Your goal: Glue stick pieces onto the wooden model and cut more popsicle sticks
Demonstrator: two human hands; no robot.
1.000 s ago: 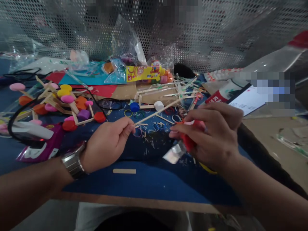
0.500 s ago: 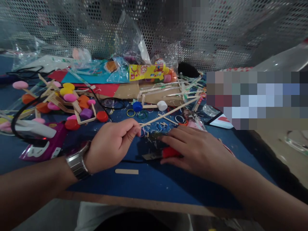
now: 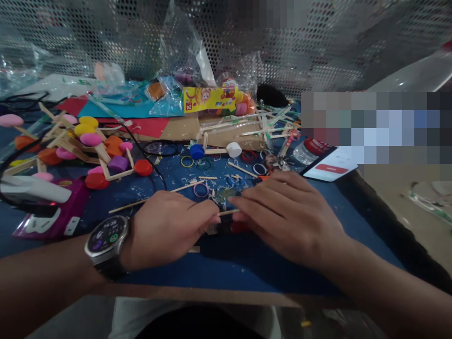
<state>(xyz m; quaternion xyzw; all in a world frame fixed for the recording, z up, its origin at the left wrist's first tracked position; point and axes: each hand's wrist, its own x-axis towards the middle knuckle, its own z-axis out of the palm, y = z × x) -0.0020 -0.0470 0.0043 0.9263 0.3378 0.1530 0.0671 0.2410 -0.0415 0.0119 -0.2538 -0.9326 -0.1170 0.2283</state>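
My left hand point(image 3: 173, 226), with a watch on the wrist, is closed with thumb and finger around a thin wooden stick point(image 3: 229, 213). The stick's other end shows beyond that hand, on its far left side. The fingers of my right hand point(image 3: 289, 219) are bent together at the stick's right end. Under them lies a red-handled tool point(image 3: 240, 227), its handle mostly hidden; a flat metal part shows dimly between the hands. A short piece of flat craft stick point(image 3: 194, 249) is on the blue table near my left hand, partly covered by it.
Joined craft sticks with coloured caps point(image 3: 106, 146) stand at left, beside a purple packet point(image 3: 52, 212). Rubber bands point(image 3: 201, 189) and wood scraps lie ahead. A yellow packet point(image 3: 208, 100) and plastic bags are behind. A phone point(image 3: 332, 165) and a bottle point(image 3: 307, 153) are at right.
The stick has swung from slanting up to the right to lying low between my hands. My left hand moved towards my right hand, whose fingers have closed in at the stick's end.
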